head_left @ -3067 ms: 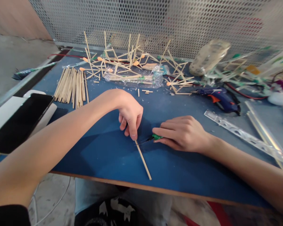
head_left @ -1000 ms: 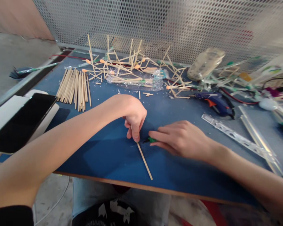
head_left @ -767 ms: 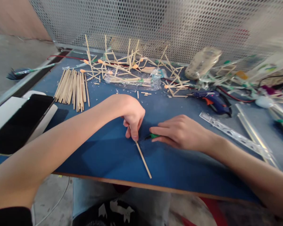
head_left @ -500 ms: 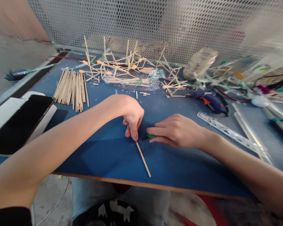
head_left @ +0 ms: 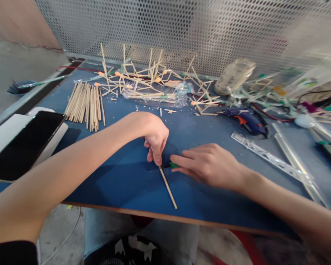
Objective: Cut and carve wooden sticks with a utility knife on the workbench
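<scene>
My left hand [head_left: 156,143] is bent downward, its fingers pinching the far end of a thin wooden stick [head_left: 168,187] against the blue table. From the fingertips the stick runs toward the front edge. My right hand [head_left: 209,163] is closed around a green utility knife [head_left: 174,165], most of its body hidden in the palm. The knife's dark tip points left and reaches the stick just beside my left thumb; whether it touches the wood I cannot tell.
A pile of wooden sticks [head_left: 85,105] lies at left beside a phone [head_left: 24,143]. Stick structures [head_left: 151,75] stand along the back. At right are a glue gun [head_left: 246,119], a clear ruler [head_left: 267,156] and a jar [head_left: 234,77]. The table's front edge [head_left: 143,213] is close.
My right hand has shifted slightly down, bringing the knife tip left to the stick. My left hand keeps its hold on the stick.
</scene>
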`<action>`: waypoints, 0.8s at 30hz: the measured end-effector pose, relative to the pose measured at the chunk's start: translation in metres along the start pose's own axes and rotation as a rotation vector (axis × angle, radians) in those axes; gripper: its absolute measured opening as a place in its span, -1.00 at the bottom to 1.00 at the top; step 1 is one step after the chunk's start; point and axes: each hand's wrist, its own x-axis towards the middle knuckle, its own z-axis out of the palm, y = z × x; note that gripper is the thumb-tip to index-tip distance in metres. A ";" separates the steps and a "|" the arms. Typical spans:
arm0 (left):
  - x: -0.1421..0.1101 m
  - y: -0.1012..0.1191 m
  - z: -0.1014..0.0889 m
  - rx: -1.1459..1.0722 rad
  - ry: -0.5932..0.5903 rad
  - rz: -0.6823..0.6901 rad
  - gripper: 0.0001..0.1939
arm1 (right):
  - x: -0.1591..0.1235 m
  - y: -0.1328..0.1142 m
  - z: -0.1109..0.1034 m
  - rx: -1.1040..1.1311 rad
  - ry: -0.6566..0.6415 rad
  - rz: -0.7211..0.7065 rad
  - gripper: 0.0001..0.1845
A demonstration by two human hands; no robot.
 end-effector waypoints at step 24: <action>0.000 -0.002 0.000 0.021 0.003 0.009 -0.65 | -0.001 -0.004 -0.003 -0.092 0.053 0.027 -0.68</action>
